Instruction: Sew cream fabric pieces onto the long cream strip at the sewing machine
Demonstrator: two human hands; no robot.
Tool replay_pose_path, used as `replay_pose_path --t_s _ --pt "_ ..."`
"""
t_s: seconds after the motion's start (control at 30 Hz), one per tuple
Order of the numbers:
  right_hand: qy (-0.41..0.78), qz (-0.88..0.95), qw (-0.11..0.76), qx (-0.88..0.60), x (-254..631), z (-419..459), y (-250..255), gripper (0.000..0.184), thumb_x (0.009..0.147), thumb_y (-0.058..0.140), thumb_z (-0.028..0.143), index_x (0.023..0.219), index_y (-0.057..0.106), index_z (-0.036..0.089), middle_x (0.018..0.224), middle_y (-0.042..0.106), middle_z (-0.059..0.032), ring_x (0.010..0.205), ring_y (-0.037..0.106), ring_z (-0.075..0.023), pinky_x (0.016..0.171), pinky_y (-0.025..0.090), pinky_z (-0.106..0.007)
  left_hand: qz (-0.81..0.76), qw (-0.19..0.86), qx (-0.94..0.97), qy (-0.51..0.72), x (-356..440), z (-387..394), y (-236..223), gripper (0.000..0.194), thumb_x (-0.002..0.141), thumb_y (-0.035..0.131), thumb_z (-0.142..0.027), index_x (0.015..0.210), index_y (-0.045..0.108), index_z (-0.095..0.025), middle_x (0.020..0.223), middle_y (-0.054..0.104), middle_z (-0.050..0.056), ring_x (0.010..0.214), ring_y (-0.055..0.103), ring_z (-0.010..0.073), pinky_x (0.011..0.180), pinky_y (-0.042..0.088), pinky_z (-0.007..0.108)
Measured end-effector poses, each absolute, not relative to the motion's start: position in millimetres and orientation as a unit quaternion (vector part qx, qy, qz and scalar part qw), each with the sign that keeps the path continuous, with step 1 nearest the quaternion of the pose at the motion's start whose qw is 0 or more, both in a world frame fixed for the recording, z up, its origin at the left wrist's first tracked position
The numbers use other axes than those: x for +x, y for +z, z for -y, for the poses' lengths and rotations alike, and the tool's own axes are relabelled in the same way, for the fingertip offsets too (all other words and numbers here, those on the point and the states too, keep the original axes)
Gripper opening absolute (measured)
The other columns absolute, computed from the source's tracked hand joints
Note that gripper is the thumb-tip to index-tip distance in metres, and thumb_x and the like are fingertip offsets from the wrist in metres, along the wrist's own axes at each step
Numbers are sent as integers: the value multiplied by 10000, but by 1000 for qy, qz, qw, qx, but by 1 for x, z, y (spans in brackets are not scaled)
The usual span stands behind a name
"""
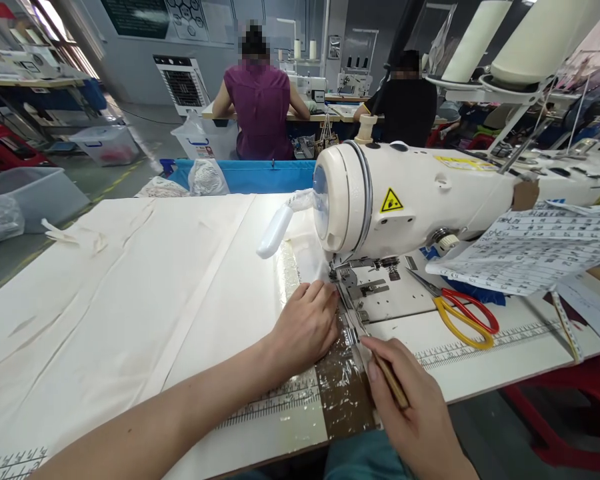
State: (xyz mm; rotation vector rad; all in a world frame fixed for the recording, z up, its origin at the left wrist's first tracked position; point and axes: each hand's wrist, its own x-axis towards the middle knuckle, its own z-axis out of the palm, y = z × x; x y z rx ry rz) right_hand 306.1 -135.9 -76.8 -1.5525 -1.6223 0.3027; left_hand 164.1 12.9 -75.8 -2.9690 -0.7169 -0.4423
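My left hand point(307, 323) is closed, its curled fingers pressed down at the edge of the white fabric point(205, 253), just in front of the sewing machine's needle area. Whatever lies under those fingers is hidden. In my right hand point(413, 400) is a wooden-handled awl point(393, 381); its thin metal end points toward the presser foot, and the exact tip is hard to make out. The white sewing machine point(405, 193) stands over the metal plate point(380, 287) beyond both hands. Brown glossy tape point(347, 393) covers the table between them.
Scissors point(463, 313) with red and yellow handles lie right of the plate. Printed papers point(535, 247) hang by the machine, below thread cones point(480, 40). A ruler strip point(280, 403) runs along the table's front. Two people sit ahead; plastic bins point(30, 193) stand on the left floor.
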Motion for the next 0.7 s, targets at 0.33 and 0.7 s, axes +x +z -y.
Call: replay_pose_path --t_s 0.33,0.7 --pt "-52 714 301 -629 290 101 -85 258 1016 408 167 1180 600 117 881 649 -82 695 644 -215 520 463 -289 215 -2 -959 -184 164 -20 -76 301 944 425 -160 1174 594 -63 1159 617 160 1032 569 270 855 498 398" --pt "-101 714 241 -649 287 97 -84 315 1030 330 162 1175 604 107 895 681 -102 692 675 -208 530 463 -278 219 -15 -958 -186 164 -21 -77 325 937 409 -140 1190 598 -58 1173 617 168 1041 563 281 867 512 440"
